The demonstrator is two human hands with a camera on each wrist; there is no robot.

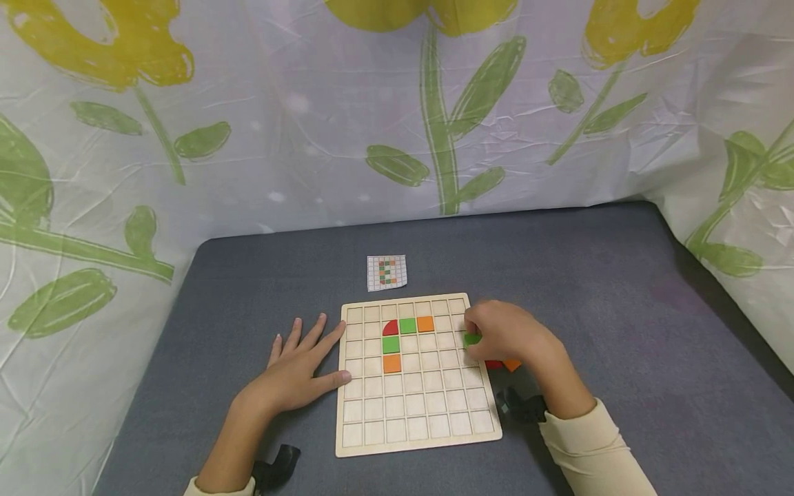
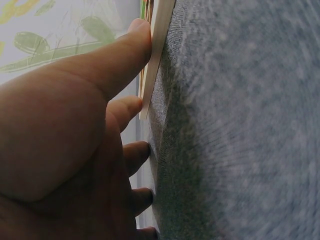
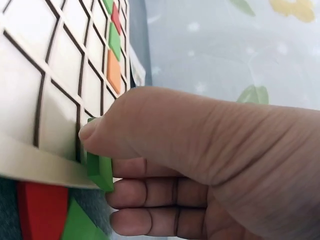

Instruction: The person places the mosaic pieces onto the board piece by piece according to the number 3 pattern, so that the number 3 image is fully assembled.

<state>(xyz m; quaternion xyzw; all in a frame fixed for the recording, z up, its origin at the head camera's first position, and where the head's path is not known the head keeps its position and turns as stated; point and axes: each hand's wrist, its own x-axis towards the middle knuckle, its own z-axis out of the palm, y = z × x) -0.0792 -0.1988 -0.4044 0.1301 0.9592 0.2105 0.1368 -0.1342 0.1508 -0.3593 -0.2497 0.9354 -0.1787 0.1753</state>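
A square wooden grid board lies on the dark table. Two green tiles, two orange tiles and a red quarter-round tile fill cells in its upper part. At the left edge of the board, my left hand is spread with straight fingers, thumb and index fingertip touching the rim. My right hand is over the right edge, pinching a green block between thumb and fingers. In the right wrist view this block stands close over the board's border.
Beside the board's right edge lie loose blocks, among them a red block, a green block and an orange block. Behind the board is a small paper card with a printed coloured grid. A flower-patterned curtain surrounds the table.
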